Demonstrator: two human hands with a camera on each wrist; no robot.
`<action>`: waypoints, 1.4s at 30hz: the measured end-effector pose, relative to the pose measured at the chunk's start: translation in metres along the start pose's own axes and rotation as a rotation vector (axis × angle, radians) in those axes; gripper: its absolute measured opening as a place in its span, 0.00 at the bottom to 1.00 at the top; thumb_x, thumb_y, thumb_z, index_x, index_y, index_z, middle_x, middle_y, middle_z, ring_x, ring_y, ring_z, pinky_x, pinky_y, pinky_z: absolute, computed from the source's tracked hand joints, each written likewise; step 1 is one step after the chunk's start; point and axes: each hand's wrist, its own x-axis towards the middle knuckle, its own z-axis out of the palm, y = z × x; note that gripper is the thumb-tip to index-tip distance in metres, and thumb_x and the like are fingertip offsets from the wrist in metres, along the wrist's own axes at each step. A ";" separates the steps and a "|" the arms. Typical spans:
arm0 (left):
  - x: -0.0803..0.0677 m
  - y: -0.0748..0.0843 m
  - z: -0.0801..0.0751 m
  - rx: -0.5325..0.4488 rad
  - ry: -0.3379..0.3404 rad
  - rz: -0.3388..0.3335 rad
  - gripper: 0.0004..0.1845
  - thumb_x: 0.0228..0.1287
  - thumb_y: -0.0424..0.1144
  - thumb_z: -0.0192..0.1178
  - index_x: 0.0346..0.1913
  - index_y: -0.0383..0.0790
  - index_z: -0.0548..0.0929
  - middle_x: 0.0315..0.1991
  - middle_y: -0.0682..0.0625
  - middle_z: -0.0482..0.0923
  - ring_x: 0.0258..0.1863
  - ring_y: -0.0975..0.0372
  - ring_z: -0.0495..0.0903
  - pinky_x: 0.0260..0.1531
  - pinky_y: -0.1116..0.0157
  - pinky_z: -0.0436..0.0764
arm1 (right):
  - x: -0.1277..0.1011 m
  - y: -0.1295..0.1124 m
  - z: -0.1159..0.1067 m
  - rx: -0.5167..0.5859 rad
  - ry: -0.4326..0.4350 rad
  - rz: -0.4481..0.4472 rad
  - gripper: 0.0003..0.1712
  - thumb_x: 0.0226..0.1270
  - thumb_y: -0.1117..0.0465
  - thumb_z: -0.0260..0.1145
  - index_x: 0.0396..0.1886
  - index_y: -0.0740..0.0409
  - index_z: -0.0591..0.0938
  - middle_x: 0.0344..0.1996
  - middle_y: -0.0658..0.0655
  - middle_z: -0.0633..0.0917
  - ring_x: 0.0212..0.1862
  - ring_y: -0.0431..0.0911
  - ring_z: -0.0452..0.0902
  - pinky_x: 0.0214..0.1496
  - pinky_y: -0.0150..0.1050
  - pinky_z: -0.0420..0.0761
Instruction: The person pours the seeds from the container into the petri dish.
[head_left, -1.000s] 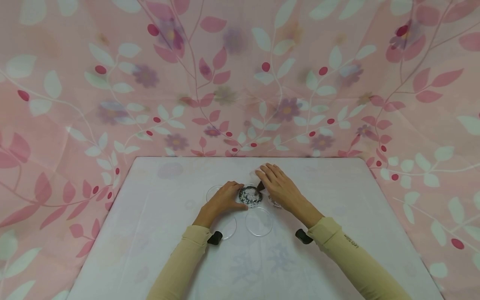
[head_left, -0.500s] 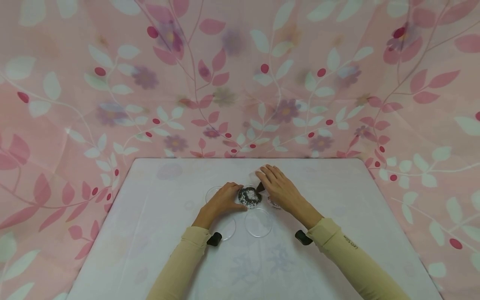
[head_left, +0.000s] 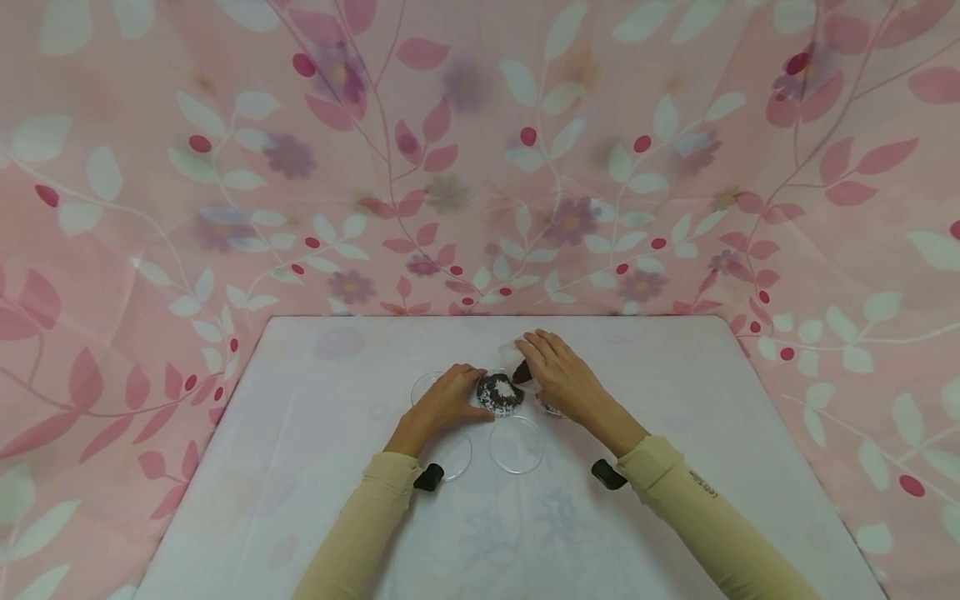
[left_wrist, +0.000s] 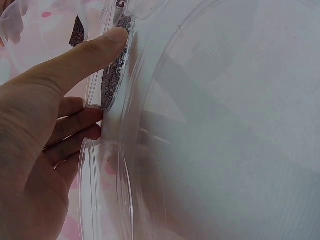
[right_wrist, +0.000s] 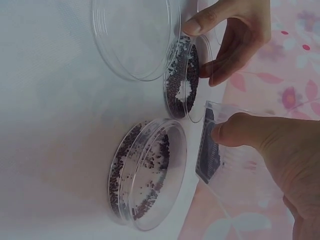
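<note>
Between thumb and fingers, my left hand (head_left: 447, 396) grips the sides of a petri dish (head_left: 498, 394) that stands on the table. Dark granules ring its floor, and a white patch shows in the middle. My right hand (head_left: 561, 371) holds a clear plastic beaker (right_wrist: 209, 150), tilted, with its lip close to that dish's right side. Dark granules lie gathered along the beaker's lower wall. Partly under the right hand in the head view is a second petri dish (right_wrist: 147, 175), with dark granules scattered inside.
Several more clear petri dishes stand close by: one (head_left: 517, 472) in front, another (head_left: 471, 457) by the left wrist, and one (head_left: 414, 390) behind the left hand. The white-covered table (head_left: 337, 517) ends at a pink floral cloth (head_left: 480, 167).
Dark granules in the gripped dish cover more of the floor, and the white area has shrunk. The right hand and beaker have shifted slightly; the left hand stays in place.
</note>
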 end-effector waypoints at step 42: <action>0.000 0.001 0.001 -0.001 0.008 0.006 0.44 0.44 0.57 0.77 0.64 0.38 0.76 0.59 0.44 0.78 0.63 0.53 0.74 0.68 0.55 0.72 | -0.056 0.044 -0.005 0.517 0.052 0.456 0.58 0.44 0.54 0.82 0.71 0.64 0.60 0.59 0.69 0.74 0.54 0.61 0.75 0.55 0.61 0.79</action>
